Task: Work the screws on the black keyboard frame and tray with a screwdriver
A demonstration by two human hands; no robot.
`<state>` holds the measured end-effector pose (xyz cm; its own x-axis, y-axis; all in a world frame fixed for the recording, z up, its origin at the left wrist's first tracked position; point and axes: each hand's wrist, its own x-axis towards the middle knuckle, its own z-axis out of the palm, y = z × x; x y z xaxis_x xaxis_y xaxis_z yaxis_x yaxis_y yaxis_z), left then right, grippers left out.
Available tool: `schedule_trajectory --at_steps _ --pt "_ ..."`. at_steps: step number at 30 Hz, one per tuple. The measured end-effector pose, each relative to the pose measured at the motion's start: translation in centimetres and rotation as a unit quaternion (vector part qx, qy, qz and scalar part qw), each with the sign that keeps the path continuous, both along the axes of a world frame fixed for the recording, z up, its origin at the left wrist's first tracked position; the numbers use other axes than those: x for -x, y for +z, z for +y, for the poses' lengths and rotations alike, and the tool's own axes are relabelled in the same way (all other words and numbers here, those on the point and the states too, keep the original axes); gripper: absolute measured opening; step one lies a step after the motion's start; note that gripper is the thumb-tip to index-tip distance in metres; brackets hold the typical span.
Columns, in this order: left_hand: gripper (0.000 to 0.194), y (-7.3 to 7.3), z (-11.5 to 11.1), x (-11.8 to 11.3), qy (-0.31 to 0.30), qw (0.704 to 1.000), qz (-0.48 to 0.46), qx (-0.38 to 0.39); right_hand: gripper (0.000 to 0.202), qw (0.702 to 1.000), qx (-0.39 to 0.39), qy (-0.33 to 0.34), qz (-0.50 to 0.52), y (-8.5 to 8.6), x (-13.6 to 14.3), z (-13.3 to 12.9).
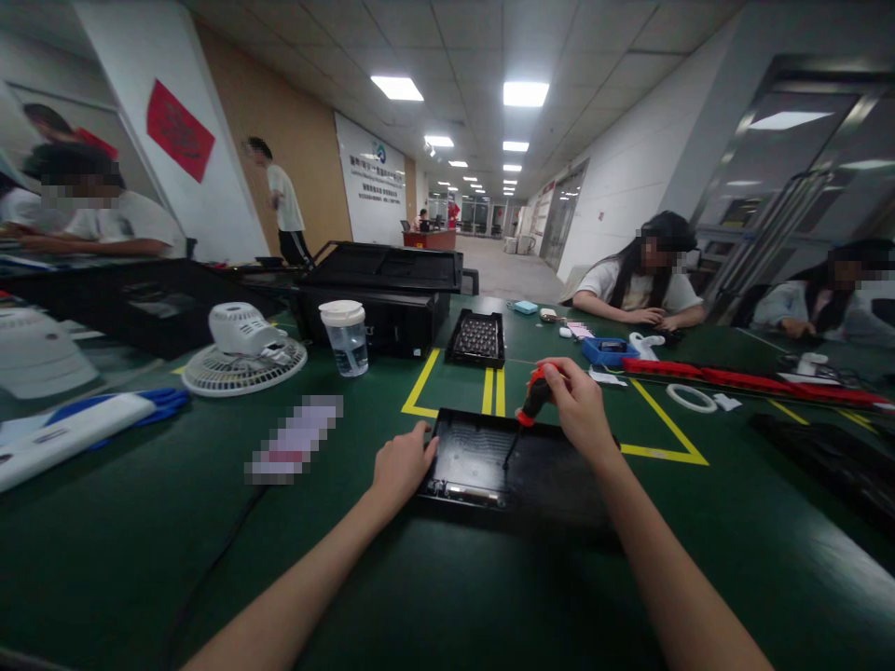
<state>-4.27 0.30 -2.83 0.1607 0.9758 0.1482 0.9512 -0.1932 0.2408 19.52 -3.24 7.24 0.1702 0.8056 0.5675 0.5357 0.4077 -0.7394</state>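
A flat black plastic panel (475, 457) lies on the green table in front of me. My left hand (404, 463) rests at its left edge, the fingers closed over the rim. In my right hand (574, 403) is a screwdriver (537, 396) with a red and black handle, gripped near the top. The screwdriver leans slightly, and its shaft points down to the panel's surface near the middle. Whether the tip sits in a screw is too small to tell. My right forearm covers part of the panel's right end.
Beyond the panel stands a black tray (476, 337) of small round parts. A lidded cup (344, 340), a white fan part (244, 359) and a large black casing (378, 312) are to the left. A blue box (608, 351) and seated co-workers are at the right.
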Motion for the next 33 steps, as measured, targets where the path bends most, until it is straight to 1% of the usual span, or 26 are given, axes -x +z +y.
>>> schedule_trajectory --at_steps 1,3,6,8,11,15,18,21,25,29,33 --pt "0.035 0.1 -0.1 0.0 -0.001 1.0 -0.01 -0.015 0.032 1.0 0.002 0.003 0.008 0.0 0.1 0.0" --pt "0.034 0.4 -0.3 -0.1 -0.027 0.997 -0.032 -0.057 0.032 1.0 0.01 0.01 0.028 0.0 0.2 -0.1" --pt "0.026 0.9 -0.8 -0.4 -0.102 0.987 -0.056 -0.108 0.033 0.998 0.019 0.019 0.061 0.1 0.6 -0.3" --pt "0.026 1.3 -1.2 -0.7 -0.144 0.981 -0.06 -0.112 0.033 0.996 0.018 0.023 0.082 0.2 0.9 -0.5" --pt "0.032 1.5 -1.8 -1.3 -0.188 0.974 -0.083 -0.099 0.033 0.993 0.01 0.03 0.113 0.4 1.3 -0.8" --pt "0.04 1.3 -2.3 -1.9 -0.221 0.966 -0.123 -0.054 0.034 0.986 -0.007 0.05 0.157 0.7 1.9 -1.3" --pt "0.035 1.2 -2.3 -2.1 -0.235 0.961 -0.147 -0.011 0.034 0.981 -0.02 0.058 0.182 1.0 2.3 -1.7" --pt "0.026 1.4 -2.3 -2.1 -0.227 0.957 -0.177 0.021 0.032 0.977 -0.034 0.071 0.197 1.3 2.5 -1.9" --pt "0.021 1.4 -2.4 -1.9 -0.247 0.933 -0.253 0.063 0.03 0.97 -0.047 0.088 0.223 1.6 2.4 -2.1" --pt "0.025 0.9 -2.4 -1.9 -0.27 0.916 -0.289 0.065 0.029 0.966 -0.047 0.097 0.236 1.8 2.2 -2.1" --pt "0.032 0.8 -2.6 -1.9 -0.286 0.922 -0.258 0.034 0.031 0.965 -0.047 0.101 0.237 1.9 2.1 -2.2"
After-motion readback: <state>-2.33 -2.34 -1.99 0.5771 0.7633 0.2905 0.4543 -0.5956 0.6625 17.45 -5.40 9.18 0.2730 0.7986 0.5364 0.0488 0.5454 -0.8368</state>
